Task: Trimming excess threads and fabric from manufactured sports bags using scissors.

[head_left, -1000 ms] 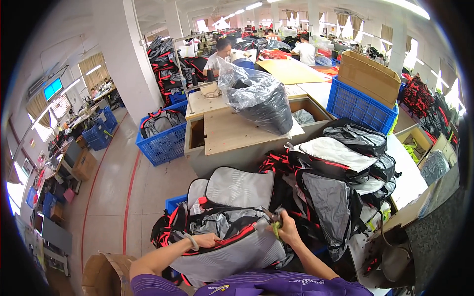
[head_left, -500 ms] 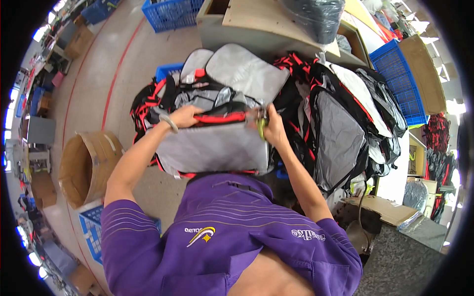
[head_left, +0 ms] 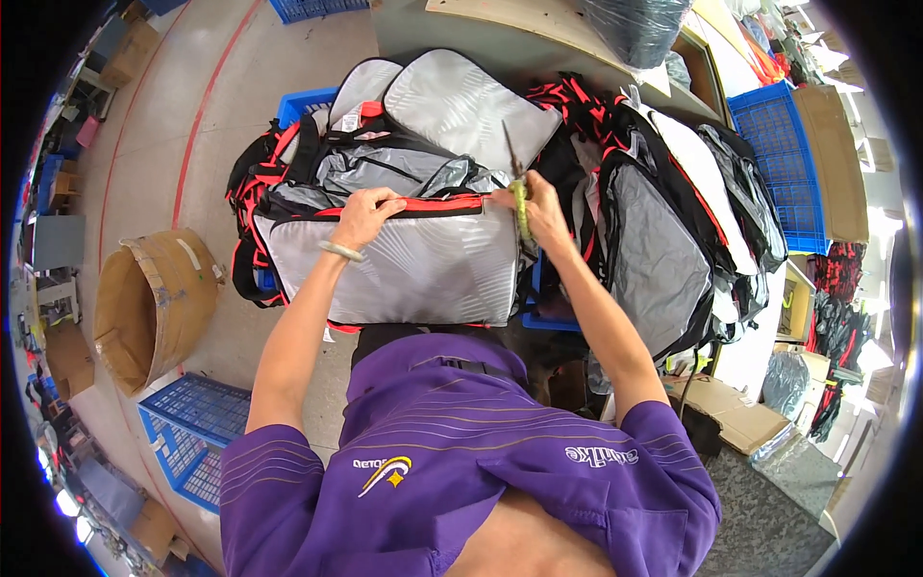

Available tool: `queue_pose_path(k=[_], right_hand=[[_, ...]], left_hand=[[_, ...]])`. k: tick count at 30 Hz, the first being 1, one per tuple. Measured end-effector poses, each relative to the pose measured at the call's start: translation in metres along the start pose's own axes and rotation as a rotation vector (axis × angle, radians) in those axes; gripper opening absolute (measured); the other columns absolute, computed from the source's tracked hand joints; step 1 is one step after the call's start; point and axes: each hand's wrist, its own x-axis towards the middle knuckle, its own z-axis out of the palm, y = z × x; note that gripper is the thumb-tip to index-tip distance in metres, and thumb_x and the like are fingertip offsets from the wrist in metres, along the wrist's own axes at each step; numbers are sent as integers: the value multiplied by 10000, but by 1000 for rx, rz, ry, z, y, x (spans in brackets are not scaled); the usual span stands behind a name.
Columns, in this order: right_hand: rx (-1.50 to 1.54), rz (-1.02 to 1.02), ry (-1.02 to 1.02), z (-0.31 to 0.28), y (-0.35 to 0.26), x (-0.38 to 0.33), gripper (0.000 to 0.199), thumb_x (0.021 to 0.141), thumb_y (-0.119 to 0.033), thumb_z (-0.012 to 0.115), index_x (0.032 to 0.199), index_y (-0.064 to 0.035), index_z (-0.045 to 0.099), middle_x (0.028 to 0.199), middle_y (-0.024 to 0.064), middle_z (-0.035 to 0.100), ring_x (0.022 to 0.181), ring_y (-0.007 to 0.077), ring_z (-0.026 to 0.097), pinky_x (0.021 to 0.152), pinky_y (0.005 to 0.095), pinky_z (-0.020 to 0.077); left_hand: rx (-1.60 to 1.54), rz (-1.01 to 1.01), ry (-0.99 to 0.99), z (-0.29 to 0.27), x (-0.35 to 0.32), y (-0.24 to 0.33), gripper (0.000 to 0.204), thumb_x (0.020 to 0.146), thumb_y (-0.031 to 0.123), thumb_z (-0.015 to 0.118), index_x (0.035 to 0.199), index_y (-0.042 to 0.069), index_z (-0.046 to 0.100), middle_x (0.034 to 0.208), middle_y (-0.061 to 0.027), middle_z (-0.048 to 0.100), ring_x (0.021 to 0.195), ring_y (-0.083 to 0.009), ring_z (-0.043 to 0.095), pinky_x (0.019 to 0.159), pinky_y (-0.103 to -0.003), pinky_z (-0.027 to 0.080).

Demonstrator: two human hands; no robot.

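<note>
An open grey and black bag (head_left: 404, 274) with red trim lies in front of me, its grey panel nearest my body. Along that panel's upper edge runs a red strip (head_left: 437, 205). My left hand (head_left: 363, 219) pinches this strip near its middle, thumb and fingers closed. At the strip's right end, the thumb and fingertips of my right hand (head_left: 540, 210) come together by the edge. That hand also holds scissors (head_left: 520, 197) with yellow-green handles, the dark blades pointing away from me over a grey flap (head_left: 471, 101).
More grey, black and red bags (head_left: 663, 240) are piled on the right. Beyond the work stands a wooden cabinet (head_left: 461, 43). A cardboard box (head_left: 159, 308) and a blue crate (head_left: 197, 413) sit on the floor at left; another blue crate (head_left: 779, 159) is at far right.
The scissors, blurred at the strip's right end before, now show their blades pointing away from me. More of the red strip is visible, and the whole view has shifted slightly.
</note>
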Motion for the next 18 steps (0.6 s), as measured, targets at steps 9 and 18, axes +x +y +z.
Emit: queue_pose_path(k=[9, 18], right_hand=[[-956, -554, -331, -78, -34, 21, 650, 608, -553, 781, 872, -10, 538, 890, 105, 563, 913, 296, 565, 741, 412, 483], [-984, -606, -412, -17, -62, 37, 647, 614, -591, 757, 823, -14, 552, 844, 115, 596, 891, 295, 601, 675, 417, 498]], left_hand=[[-300, -20, 24, 6, 3, -10, 185, 830, 134, 655, 881, -41, 690, 742, -74, 687, 661, -81, 589, 619, -246, 470], [-491, -103, -66, -2, 3, -9, 356, 793, 11, 624, 1139, -61, 580, 690, 19, 571, 681, -49, 496, 668, -230, 419]])
